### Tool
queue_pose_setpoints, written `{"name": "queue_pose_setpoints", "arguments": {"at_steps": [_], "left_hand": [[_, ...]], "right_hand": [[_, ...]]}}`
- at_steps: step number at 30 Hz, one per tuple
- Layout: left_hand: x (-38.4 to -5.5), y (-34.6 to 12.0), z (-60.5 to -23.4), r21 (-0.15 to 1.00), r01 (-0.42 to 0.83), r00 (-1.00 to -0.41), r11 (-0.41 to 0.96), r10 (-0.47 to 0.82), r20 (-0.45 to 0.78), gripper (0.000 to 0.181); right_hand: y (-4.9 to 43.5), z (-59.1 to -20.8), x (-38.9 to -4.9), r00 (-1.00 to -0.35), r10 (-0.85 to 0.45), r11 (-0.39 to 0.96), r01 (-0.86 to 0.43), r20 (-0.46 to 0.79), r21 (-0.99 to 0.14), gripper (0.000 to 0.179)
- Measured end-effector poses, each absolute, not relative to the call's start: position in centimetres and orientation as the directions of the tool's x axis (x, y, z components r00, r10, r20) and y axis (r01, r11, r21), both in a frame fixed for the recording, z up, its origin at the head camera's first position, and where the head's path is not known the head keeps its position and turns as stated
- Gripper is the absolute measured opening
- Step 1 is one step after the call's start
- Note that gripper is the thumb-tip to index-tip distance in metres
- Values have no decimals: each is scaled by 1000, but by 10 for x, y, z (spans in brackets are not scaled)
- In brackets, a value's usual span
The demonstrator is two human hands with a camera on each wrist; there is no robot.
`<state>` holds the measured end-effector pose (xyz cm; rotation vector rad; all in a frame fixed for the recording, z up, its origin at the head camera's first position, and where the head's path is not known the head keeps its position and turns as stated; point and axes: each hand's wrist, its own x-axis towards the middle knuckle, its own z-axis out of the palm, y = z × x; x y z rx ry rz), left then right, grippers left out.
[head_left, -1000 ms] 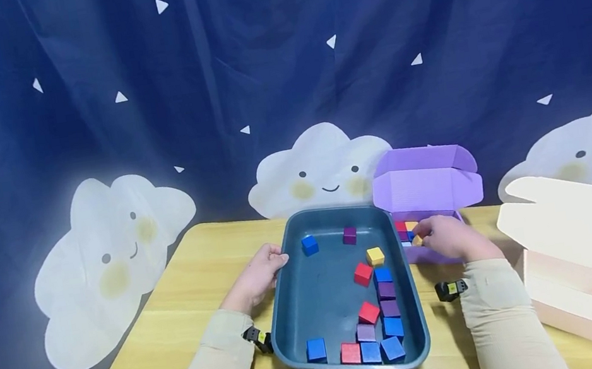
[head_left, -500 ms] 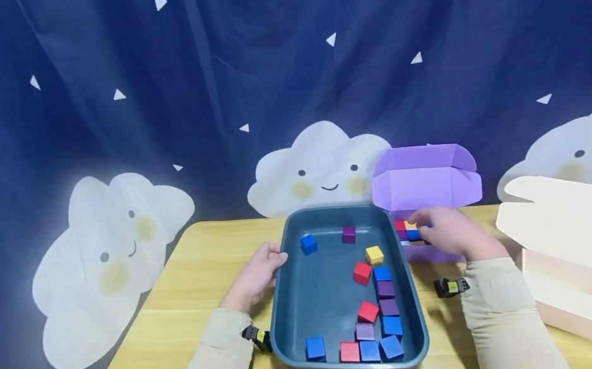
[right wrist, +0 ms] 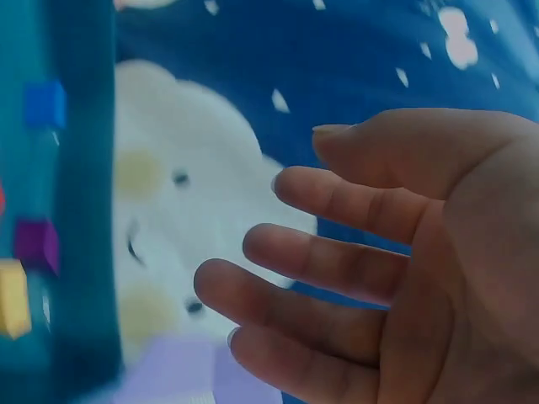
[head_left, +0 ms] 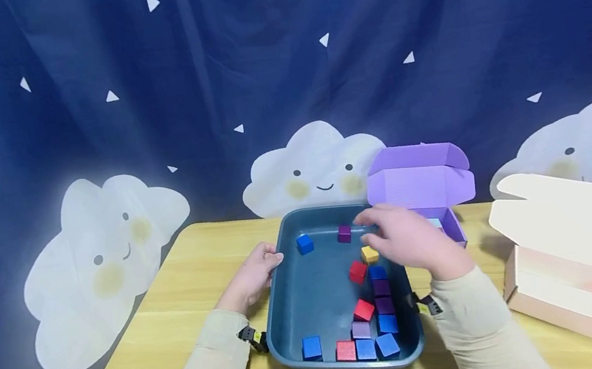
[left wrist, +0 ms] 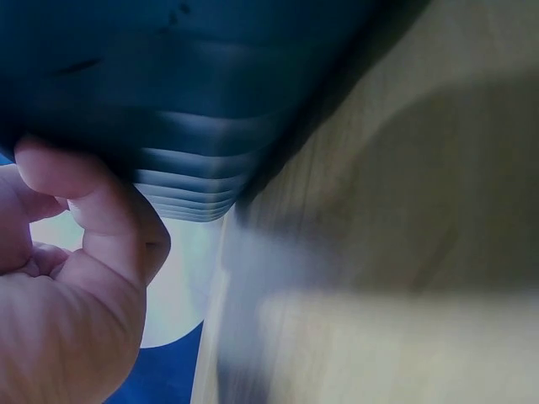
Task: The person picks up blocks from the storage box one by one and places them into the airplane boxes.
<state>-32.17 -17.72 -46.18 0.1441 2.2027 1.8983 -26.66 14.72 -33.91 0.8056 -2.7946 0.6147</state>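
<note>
My left hand grips the left rim of a dark teal tray, its thumb over the edge. In the left wrist view the curled fingers press against the tray's ribbed outer side. Over the tray's back right part hovers my right hand, with nothing in it; the right wrist view shows its fingers spread loosely. Closest to it lie a yellow cube and a dark purple cube. A blue cube sits farther left, and several red, blue and purple cubes line the tray's right and front.
An open purple box stands behind the tray's right side, its inside mostly hidden by my right hand. At the right is an open pale pink box with its lid folded back. Wooden table surrounds the tray; a dark blue curtain hangs behind.
My right hand has come out of the purple box and moved left over the tray. The left hand keeps its grip, and the cubes in the tray stay put.
</note>
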Motion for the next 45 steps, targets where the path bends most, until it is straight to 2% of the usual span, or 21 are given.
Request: {"name": "queue_pose_setpoints", "arguments": {"at_steps": [6, 12, 23, 25, 32, 37, 40, 45], "left_hand": [[-321, -180, -465, 987, -72, -968, 142, 228, -103, 15], [-321, -180, -465, 987, -80, -967, 141, 231, -112, 16], [-319, -180, -458, 981, -72, -969, 182, 221, -113, 20], [-319, -181, -457, 978, -72, -969, 195, 220, -115, 21], [-320, -181, -459, 977, -79, -966, 198, 228, -124, 20], [-320, -182, -460, 975, -84, -965, 206, 226, -131, 20], [-320, -183, -460, 976, -81, -966, 204, 227, -128, 20], [-320, -181, -459, 980, -69, -964, 185, 241, -113, 19]], "right_hand": [[105, -359, -264, -875, -466, 812, -482, 133, -329, 35], [90, -380, -270, -901, -432, 875, -410, -32, -259, 42], [93, -389, -276, -898, -420, 892, -383, -131, -239, 44], [94, -390, -277, -895, -424, 893, -387, -141, -227, 41], [100, -393, -280, -878, -436, 893, -395, -195, -217, 15], [102, -396, -282, -874, -447, 886, -402, -191, -232, 9], [103, -397, -283, -869, -477, 866, -439, -134, -239, 0], [109, -389, -283, -863, -506, 829, -488, 5, -273, 15]]}}
